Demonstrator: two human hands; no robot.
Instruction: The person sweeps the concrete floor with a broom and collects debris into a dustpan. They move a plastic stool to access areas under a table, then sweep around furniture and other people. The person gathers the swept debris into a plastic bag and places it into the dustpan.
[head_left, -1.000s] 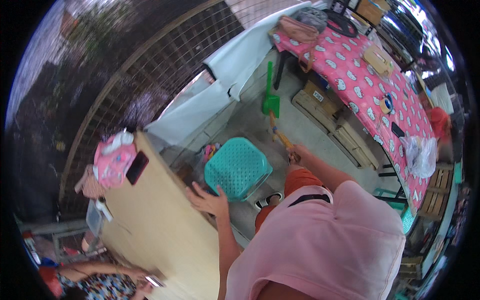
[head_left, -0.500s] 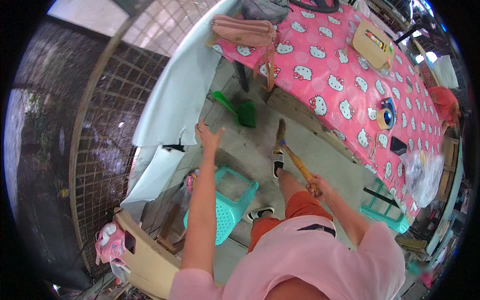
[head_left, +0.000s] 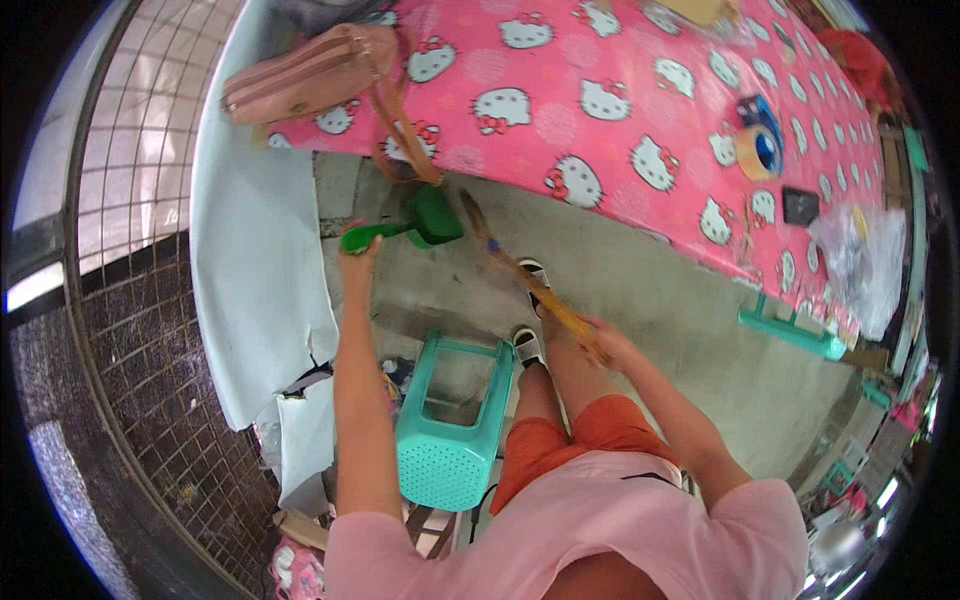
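My left hand [head_left: 359, 250] is closed around the handle of a green dustpan [head_left: 434, 216], whose pan lies near the table's edge, below a hanging bag strap. In my right hand [head_left: 606, 343] is a short broom [head_left: 545, 298] with a yellowish wooden handle and a blue band near its bristles. The dark bristle end points up and left, close to the right side of the dustpan. It cannot be told whether the bristles touch the floor.
A teal plastic stool [head_left: 452, 458] stands by my left forearm. Ahead, a table with a pink patterned cover [head_left: 520, 110] carries a pink bag [head_left: 315, 75], a tape roll [head_left: 758, 152] and a plastic bag [head_left: 862, 265]. A white sheet [head_left: 255, 260] and wire mesh [head_left: 165, 400] line the left.
My left hand, spread and bare before, has reached forward and taken hold of the dustpan by its handle. The broom in my right hand has swung left toward the dustpan. My view has shifted.
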